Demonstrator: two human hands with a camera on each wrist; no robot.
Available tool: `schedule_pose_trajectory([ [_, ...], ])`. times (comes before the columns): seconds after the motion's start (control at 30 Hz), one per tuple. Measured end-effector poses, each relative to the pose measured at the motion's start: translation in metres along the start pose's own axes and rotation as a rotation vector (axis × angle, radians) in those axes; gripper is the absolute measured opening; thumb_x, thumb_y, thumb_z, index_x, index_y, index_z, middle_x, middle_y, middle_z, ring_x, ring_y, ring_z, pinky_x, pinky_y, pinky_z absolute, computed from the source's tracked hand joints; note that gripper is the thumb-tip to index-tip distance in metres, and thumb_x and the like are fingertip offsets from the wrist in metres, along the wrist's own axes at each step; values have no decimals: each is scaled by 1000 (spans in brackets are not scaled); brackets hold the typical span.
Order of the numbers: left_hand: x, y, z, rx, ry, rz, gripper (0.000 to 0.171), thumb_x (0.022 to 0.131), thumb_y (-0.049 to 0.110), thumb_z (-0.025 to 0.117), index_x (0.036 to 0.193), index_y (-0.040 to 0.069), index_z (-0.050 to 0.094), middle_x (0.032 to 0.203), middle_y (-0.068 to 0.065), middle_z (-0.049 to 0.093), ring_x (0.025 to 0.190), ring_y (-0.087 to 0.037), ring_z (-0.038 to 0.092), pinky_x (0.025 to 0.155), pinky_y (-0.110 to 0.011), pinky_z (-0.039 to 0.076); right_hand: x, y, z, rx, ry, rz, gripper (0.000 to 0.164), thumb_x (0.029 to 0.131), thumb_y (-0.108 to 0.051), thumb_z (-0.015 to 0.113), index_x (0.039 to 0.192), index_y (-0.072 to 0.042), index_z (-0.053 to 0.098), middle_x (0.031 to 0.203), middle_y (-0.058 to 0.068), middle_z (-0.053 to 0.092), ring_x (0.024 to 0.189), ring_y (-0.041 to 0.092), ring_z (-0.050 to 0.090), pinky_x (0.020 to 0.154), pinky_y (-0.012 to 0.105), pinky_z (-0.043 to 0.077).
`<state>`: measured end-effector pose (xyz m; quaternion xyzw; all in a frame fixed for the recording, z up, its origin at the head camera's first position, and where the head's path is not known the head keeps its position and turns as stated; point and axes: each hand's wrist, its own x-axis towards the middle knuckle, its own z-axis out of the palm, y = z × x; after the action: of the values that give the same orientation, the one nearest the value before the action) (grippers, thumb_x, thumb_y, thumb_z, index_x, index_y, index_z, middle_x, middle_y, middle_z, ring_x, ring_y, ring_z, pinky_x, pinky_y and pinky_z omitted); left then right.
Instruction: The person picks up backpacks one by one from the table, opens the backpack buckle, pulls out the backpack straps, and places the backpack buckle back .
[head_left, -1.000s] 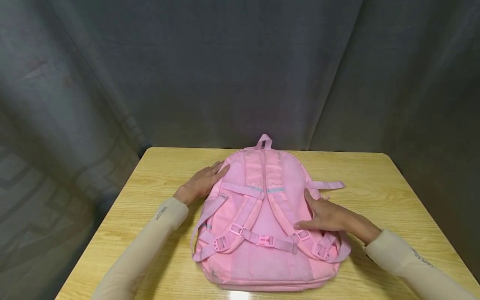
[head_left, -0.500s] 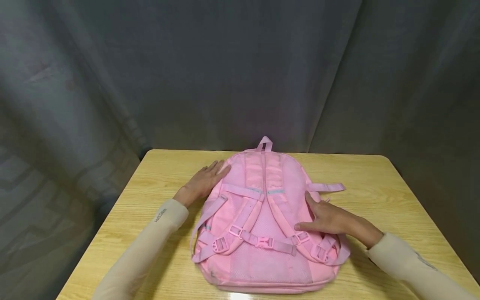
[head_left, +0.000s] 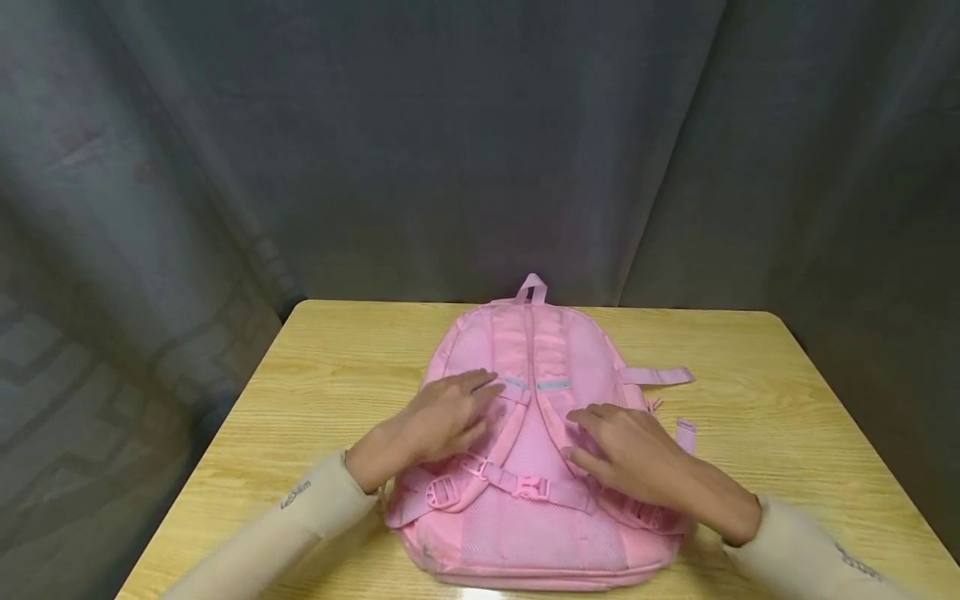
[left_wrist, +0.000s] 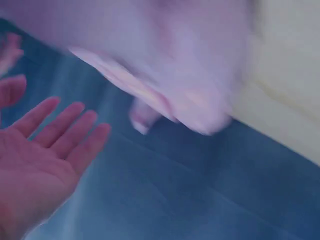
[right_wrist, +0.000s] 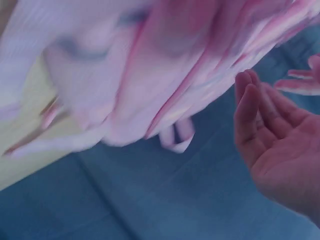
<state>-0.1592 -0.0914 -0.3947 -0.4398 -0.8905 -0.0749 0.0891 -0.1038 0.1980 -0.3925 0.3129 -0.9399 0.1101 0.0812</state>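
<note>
A pink backpack [head_left: 543, 533] lies with its strap side up, its top loop [head_left: 532, 286] toward the curtain. Two shoulder straps run down from the top, joined across by a chest strap with a buckle [head_left: 531, 487]. Above the left side of the bag is my left hand [head_left: 442, 419], its fingers spread and pointing inward. My right hand [head_left: 630, 450] hovers over the right shoulder strap with loosely bent fingers. In the left wrist view the left palm [left_wrist: 40, 160] is bare, apart from the blurred bag. The right palm [right_wrist: 280, 145] also holds nothing.
The backpack lies on a light wooden table [head_left: 322, 367]. A loose webbing strap [head_left: 660, 377] sticks out on the bag's right. Dark grey curtains [head_left: 465, 150] hang behind the table and along its sides.
Both hands have left the bag's sides and moved inward above it. The left hand came right and nearer; the right hand lifted and turned its fingers inward. The bag has stayed put.
</note>
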Motion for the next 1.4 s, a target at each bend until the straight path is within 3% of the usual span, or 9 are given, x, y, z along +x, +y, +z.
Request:
schedule_pose_trajectory([
  [0.2,-12,50,9,78,-207,34,47,96,44,61,130,10,60,139,-9,58,132,-27,52,112,-56,38,-2,-24,15,54,24,-147,35,87,-42,74,103,-12,70,86,-9,60,77,3,53,66,27,52],
  [0.43,-20,69,22,162,-245,78,44,97,48,59,126,15,62,134,-5,59,131,-23,51,111,-49,43,-5,-31,30,59,25,-219,34,80,-39,79,99,-12,71,89,-7,63,76,3,55,65,24,53],
  [0.6,-21,76,24,229,-229,111,29,98,37,61,119,17,64,123,0,61,122,-18,53,106,-43,47,-7,-33,39,58,59,-254,31,79,-37,80,95,-12,71,84,-8,61,72,3,54,62,23,50],
  [0.73,-20,81,26,307,-214,134,23,91,25,69,113,20,66,112,3,63,109,-15,55,101,-37,49,-8,-35,43,48,82,-276,30,81,-39,78,93,-13,70,81,-9,59,69,3,52,60,23,47],
  [0.93,-17,85,31,343,-172,131,21,88,25,71,107,19,66,98,6,62,93,-11,55,85,-28,50,-10,-36,44,50,121,-256,20,80,-31,77,88,-15,68,77,-12,56,67,1,48,59,21,45],
  [1.07,-15,84,32,321,-123,100,19,91,31,68,103,17,65,92,6,60,88,-12,56,80,-26,50,-10,-36,43,79,115,-223,20,79,-28,77,91,-15,68,80,-13,58,70,2,51,61,22,47],
  [1.23,-15,81,30,203,-61,67,22,93,37,64,98,15,63,84,6,60,80,-12,57,75,-26,49,-9,-36,41,131,91,-169,20,81,-25,75,96,-14,68,81,-13,61,71,0,53,63,24,49],
  [1.4,-16,77,28,85,-17,48,22,93,34,65,103,14,63,86,5,62,78,-11,58,76,-26,51,-9,-34,39,185,108,-144,18,85,-24,74,98,-13,69,78,-14,60,68,-3,50,61,20,48],
])
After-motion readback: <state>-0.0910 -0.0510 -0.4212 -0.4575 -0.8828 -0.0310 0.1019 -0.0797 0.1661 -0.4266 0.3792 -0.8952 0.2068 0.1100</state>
